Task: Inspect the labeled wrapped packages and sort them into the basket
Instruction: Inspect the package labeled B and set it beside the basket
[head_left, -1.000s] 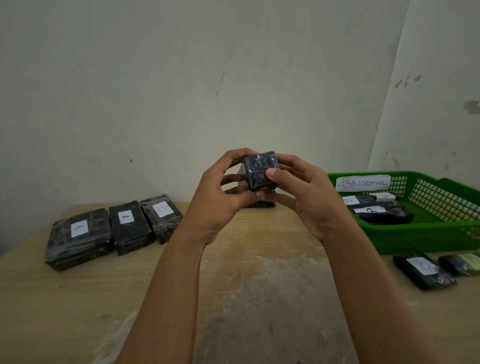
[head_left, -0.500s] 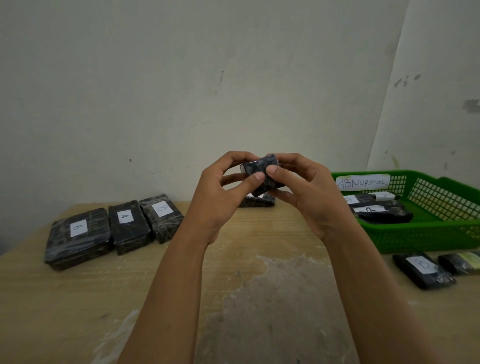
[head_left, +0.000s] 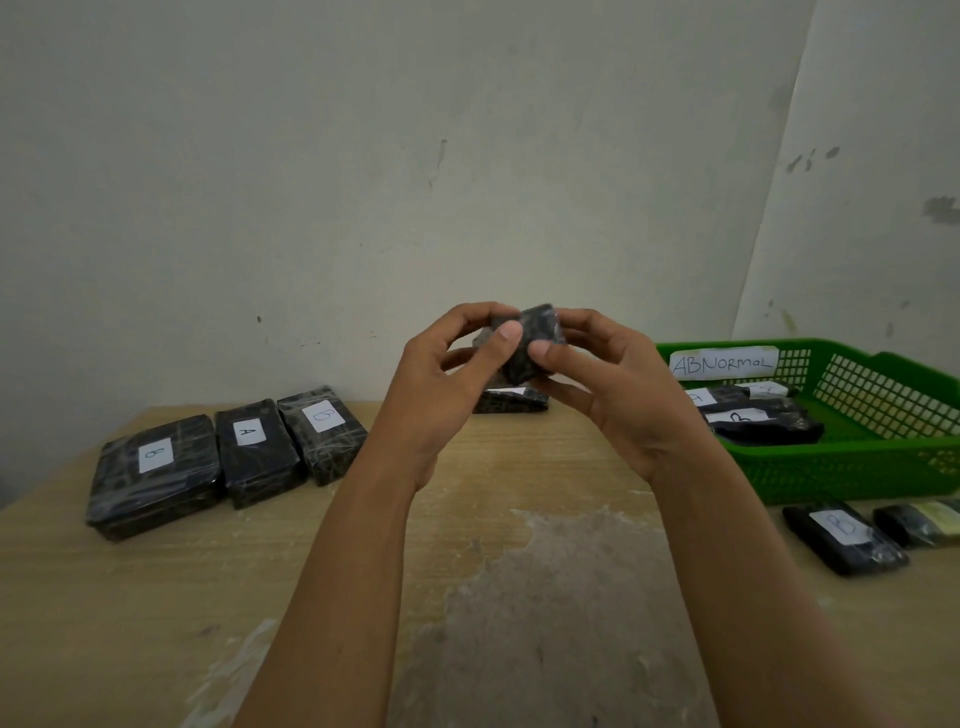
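**SMALL PACKAGE TURNED FURTHER, HELD IN BOTH GRIPS**

**Change from one second ago**
- Small wrapped package (head_left: 535, 338): rotated from broad face toward the camera to a tilted attitude, one corner uppermost.
- Left grip (head_left: 441, 384): thumb now laid across the near face, previously tucked at the left edge.
- Position unchanged: raised above mid-counter (head_left: 156, 597), clear of the surface.

**Grip state**
- Left grip: closed round the package's left side, thumb in front, fingers behind.
- Right grip (head_left: 613, 395): pinching the right side, thumb low on the near face, fingers over the top.
- Label on the held package: not visible.

**Surroundings**
- Directly behind the grips, lying on the counter near the wall: one dark wrapped package (head_left: 511, 401), largely masked by both hands.
- Far left: three wrapped packages (head_left: 254, 452) side by side, touching, labels reading 8, A, B.
- Right: green mesh basket (head_left: 883, 467) with paper tag (head_left: 724, 362) marked "ABNORMAL" on its wall.
- Inside the basket: several labelled packages (head_left: 763, 423), left ends hidden by the right wrist.
- In front of the basket: package labelled B (head_left: 844, 535); just beside it, package with a yellowish label (head_left: 919, 525), cut by the frame edge.
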